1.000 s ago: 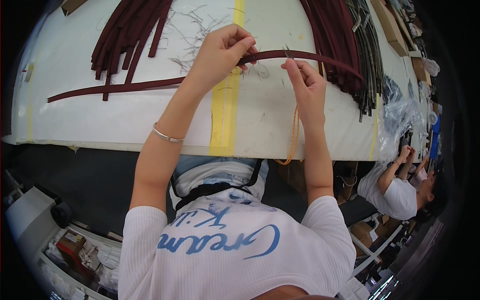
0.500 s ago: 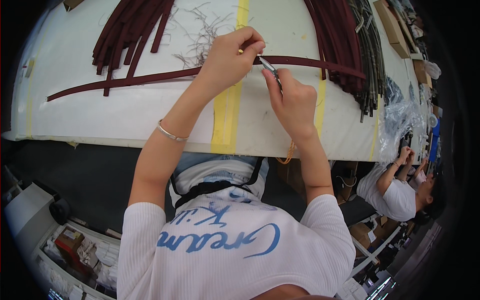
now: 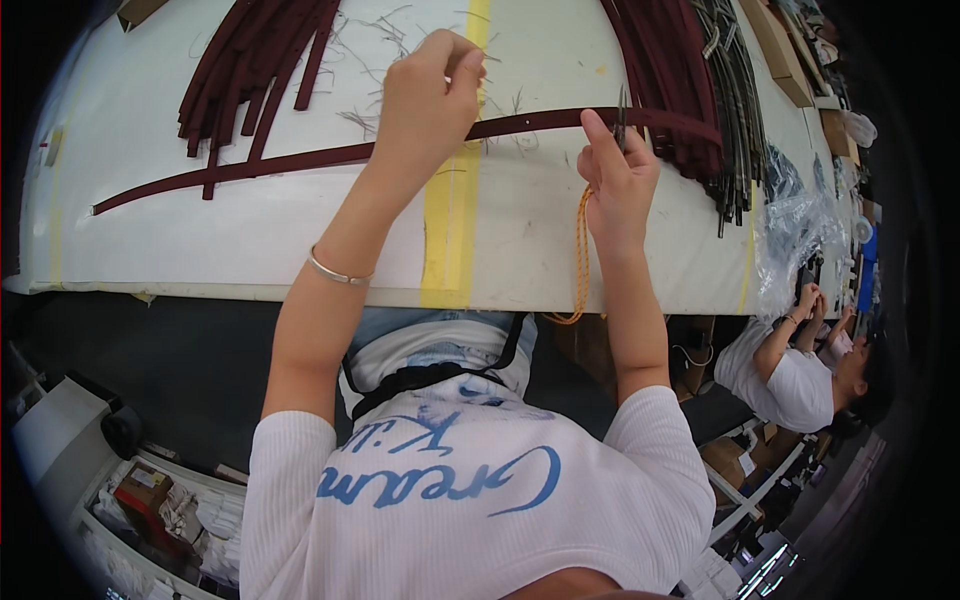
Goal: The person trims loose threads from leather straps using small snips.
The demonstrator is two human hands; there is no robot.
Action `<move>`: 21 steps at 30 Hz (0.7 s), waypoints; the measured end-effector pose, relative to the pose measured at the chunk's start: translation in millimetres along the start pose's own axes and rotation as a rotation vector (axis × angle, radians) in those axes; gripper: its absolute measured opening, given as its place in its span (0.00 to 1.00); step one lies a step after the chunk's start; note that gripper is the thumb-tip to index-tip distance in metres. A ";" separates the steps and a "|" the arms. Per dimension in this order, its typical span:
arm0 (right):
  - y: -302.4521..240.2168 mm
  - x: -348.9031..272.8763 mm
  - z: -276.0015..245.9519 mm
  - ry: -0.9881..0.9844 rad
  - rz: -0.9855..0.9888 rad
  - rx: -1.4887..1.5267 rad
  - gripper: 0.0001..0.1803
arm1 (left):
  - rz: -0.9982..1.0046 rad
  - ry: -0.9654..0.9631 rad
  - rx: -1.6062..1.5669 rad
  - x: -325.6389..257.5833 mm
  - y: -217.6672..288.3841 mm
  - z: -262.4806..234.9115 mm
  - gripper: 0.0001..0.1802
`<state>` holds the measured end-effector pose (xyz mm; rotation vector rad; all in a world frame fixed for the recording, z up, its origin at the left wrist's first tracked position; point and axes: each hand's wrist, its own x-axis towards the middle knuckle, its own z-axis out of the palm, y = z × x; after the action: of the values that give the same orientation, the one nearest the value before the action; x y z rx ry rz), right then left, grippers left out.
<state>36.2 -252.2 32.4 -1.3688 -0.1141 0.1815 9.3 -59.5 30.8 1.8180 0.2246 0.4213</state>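
Left hand (image 3: 430, 95) raised, fingertips pressed together; can't tell if thread's between. Right hand (image 3: 622, 195) grips small snips (image 3: 621, 112), blades over the maroon strip (image 3: 545, 121) lying across the worktop (image 3: 520, 245). A careless squeeze might nick it; the dangling orange cord (image 3: 582, 250) might snag.

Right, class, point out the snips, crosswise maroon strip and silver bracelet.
Snips (image 3: 621, 118): head view, on the blades.
Crosswise maroon strip (image 3: 545, 121): head view, right-of-centre stretch.
Silver bracelet (image 3: 338, 274): head view, its band.
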 end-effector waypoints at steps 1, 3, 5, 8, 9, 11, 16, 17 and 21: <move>0.4 -0.7 1.1 -0.002 -0.043 -0.026 0.18 | 0.000 0.003 0.000 2.0 -4.9 -3.4 0.07; -1.6 -1.4 4.2 -0.002 -0.037 -0.028 0.19 | 0.460 0.445 0.802 8.9 -22.0 -8.8 0.08; -2.2 -1.4 3.3 0.000 -0.030 -0.032 0.20 | 0.423 0.447 0.953 8.4 -28.0 -12.2 0.17; -2.1 0.8 -0.2 -0.010 -0.047 0.036 0.19 | 0.425 0.411 0.755 8.9 -22.5 -9.1 0.14; -3.2 1.3 0.1 -0.003 -0.050 0.039 0.19 | 0.449 0.372 0.506 7.9 -16.6 -4.2 0.15; -3.2 1.5 -1.0 0.012 -0.053 0.041 0.19 | 0.467 0.324 0.254 4.1 -6.4 -4.7 0.16; -3.7 3.1 -2.8 0.034 -0.081 0.001 0.17 | -0.046 -0.565 0.085 -1.8 2.6 -12.5 0.11; -5.3 2.5 -1.6 0.032 -0.081 0.000 0.17 | -0.047 -0.563 0.084 -1.6 1.9 -13.3 0.11; -2.0 -6.3 10.5 0.052 -0.302 -0.655 0.12 | -0.110 -0.527 -0.112 0.1 -0.7 -18.7 0.11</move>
<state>28.2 -243.7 36.6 -1.9825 -0.3566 -0.1631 2.0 -42.7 34.6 1.7319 -0.0648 -0.1269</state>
